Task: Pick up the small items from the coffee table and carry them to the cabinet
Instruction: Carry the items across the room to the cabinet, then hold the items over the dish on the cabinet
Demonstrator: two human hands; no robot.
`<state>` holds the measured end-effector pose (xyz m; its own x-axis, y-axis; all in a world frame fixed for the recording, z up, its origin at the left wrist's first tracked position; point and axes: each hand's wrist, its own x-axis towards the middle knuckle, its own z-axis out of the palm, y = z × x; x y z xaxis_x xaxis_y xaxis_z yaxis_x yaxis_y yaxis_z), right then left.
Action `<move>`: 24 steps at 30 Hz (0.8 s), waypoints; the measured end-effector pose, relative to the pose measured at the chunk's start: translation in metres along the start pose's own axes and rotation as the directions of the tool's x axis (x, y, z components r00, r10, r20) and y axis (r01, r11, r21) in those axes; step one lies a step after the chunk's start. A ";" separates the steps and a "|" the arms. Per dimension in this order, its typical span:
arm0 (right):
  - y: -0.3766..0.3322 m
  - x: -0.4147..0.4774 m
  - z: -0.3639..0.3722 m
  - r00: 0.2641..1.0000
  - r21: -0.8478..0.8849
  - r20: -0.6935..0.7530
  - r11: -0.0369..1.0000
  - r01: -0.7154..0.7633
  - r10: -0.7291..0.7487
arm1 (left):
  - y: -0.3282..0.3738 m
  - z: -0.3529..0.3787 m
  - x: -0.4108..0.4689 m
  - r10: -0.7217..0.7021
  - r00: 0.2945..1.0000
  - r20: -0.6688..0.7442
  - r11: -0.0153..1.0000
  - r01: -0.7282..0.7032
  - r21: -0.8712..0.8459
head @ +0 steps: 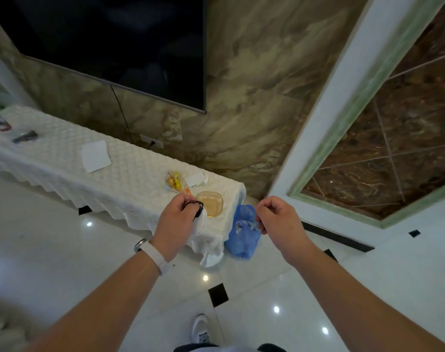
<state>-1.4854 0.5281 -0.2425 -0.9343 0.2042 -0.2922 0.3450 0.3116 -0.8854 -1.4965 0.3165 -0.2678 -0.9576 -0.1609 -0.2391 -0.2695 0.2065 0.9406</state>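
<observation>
Left hand (pixel 177 219) is gripping small items (pixel 199 215) over the near right end of the bench (pixel 64 158): a dark key fob with a metal ring, plus a smooth white rounded oblong piece, long axis hanging downward toward the floor. Right hand (pixel 274 215) is hovering loosely curled, fingers narrow, holding nothing visible. Bench is wearing a quilted white cloth with a scalloped edge. Amber glass dish (pixel 213 203), square with rounded corners, is sitting just beside the left hand. Crinkly snack packets (pixel 174 181) are lying behind it. Blue plastic bag (pixel 243 232) is slumping on the glossy tiled floor.
</observation>
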 end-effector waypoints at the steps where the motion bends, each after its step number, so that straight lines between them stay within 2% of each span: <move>1: -0.003 0.010 0.005 1.000 -0.004 0.015 1.000 -0.001 0.001 | 0.001 -0.003 0.010 0.002 1.000 -0.008 1.000 -0.002 -0.003; 11: -0.022 0.127 0.031 0.994 -0.077 0.106 0.997 0.015 -0.007 | 0.003 0.007 0.106 -0.084 0.992 -0.092 0.996 0.087 0.031; 19: -0.002 0.255 0.044 0.967 -0.144 0.254 0.989 0.011 0.026 | -0.004 0.049 0.199 -0.200 0.962 -0.184 0.968 0.222 0.113; 24: 0.028 0.329 0.062 0.938 -0.191 0.337 0.981 -0.014 0.079 | -0.037 0.081 0.253 -0.249 0.948 -0.199 0.947 0.281 0.154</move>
<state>-1.7887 0.5470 -0.3861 -0.8793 -0.0967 -0.4664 0.3691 0.4804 -0.7956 -1.7369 0.3462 -0.3821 -0.8203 -0.3959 -0.4128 -0.5402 0.2989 0.7867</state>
